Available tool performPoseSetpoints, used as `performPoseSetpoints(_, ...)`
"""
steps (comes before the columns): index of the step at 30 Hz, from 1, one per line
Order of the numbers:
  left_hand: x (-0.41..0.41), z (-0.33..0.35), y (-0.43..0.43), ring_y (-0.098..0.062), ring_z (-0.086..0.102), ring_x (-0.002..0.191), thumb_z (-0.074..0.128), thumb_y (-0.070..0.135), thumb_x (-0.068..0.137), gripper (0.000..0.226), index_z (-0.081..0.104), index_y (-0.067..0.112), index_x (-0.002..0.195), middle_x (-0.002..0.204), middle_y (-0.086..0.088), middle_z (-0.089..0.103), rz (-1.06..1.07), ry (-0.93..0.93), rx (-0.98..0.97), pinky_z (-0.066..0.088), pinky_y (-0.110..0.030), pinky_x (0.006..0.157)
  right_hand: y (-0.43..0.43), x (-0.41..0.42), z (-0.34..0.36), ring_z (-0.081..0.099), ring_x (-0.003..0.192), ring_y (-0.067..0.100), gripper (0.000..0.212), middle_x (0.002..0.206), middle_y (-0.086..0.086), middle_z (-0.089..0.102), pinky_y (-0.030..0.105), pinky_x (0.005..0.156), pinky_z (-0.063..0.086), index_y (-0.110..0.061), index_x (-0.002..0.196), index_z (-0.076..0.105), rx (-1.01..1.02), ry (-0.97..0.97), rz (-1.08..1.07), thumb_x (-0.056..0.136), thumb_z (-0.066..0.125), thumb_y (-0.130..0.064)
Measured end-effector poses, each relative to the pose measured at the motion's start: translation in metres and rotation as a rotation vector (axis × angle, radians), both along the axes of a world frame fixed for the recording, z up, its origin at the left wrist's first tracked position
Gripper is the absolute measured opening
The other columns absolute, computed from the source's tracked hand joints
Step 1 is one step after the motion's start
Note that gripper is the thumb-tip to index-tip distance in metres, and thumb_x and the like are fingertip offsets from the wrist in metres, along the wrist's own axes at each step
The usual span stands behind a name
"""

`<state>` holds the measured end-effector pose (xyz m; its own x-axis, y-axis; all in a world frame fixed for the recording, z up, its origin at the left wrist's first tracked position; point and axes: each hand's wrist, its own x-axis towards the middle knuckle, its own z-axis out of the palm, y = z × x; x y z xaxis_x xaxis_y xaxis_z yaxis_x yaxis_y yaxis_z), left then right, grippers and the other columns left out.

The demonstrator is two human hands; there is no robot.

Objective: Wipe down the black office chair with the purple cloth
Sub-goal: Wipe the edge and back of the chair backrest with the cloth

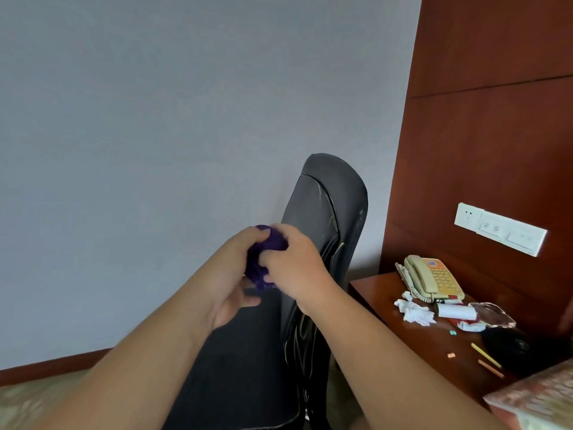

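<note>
While my left hand (228, 274) cups the purple cloth (273, 242), a fuzzy bunched wad, my right hand (297, 268) pinches it from 3 o'clock; both grips curl onto it. The wad sits between my palms, at the 9 o'clock edge of the black office chair (328, 212), whose smooth, creased back tapers to a rounded top. Plain grey wall spreads from 9 to 12 o'clock. At 4 o'clock the glossy wooden desk (378, 293) carries a beige telephone (434, 277).

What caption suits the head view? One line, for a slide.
Left hand and right hand bunch the purple cloth by the black office chair, near a telephone.
</note>
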<state>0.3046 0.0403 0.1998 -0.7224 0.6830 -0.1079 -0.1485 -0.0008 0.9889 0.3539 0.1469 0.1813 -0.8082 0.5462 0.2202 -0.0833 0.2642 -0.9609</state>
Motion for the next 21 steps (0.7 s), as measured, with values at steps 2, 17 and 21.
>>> performPoseSetpoints(2, 0.002, -0.002, 0.011, -0.027, 0.064, 0.08, 0.053, 0.036, 0.097, 0.026, 0.07, 0.017, 0.097, 0.085, -0.006, 0.069, 0.021, -0.011, 0.065, 0.051, -0.044, 0.085, -0.003, 0.005, 0.008, 0.065, 0.077, 0.024, 0.037, 0.084, 0.004, 0.066, 0.042, 0.079, 0.059, -0.021, 0.097, 0.068, -0.024, -0.053, 0.127, 0.066, 0.054, -0.005)
performPoseSetpoints(17, -0.006, -0.011, 0.089, -0.006, 0.068, 0.094, 0.054, 0.05, 0.097, 0.03, 0.062, 0.04, 0.124, 0.102, 0.01, 0.072, 0.049, 0.663, 0.102, 0.054, -0.027, 0.086, 0.1, 0.018, 0.092, 0.049, 0.118, 0.028, 0.039, 0.129, 0.005, 0.051, 0.036, 0.095, 0.043, -0.022, 0.128, 0.062, 0.676, -0.159, -0.617, 0.09, 0.055, -0.024)
performPoseSetpoints(21, -0.001, -0.02, 0.114, -0.02, 0.058, 0.106, 0.034, 0.07, 0.093, 0.044, 0.049, 0.049, 0.129, 0.11, 0.004, 0.053, -0.015, 0.77, -0.041, 0.051, -0.041, 0.095, 0.111, 0.011, 0.081, 0.046, 0.107, 0.023, 0.061, 0.146, 0.012, 0.036, 0.03, 0.081, 0.041, -0.013, 0.152, 0.034, 0.446, -0.165, -0.521, 0.093, 0.045, -0.007)
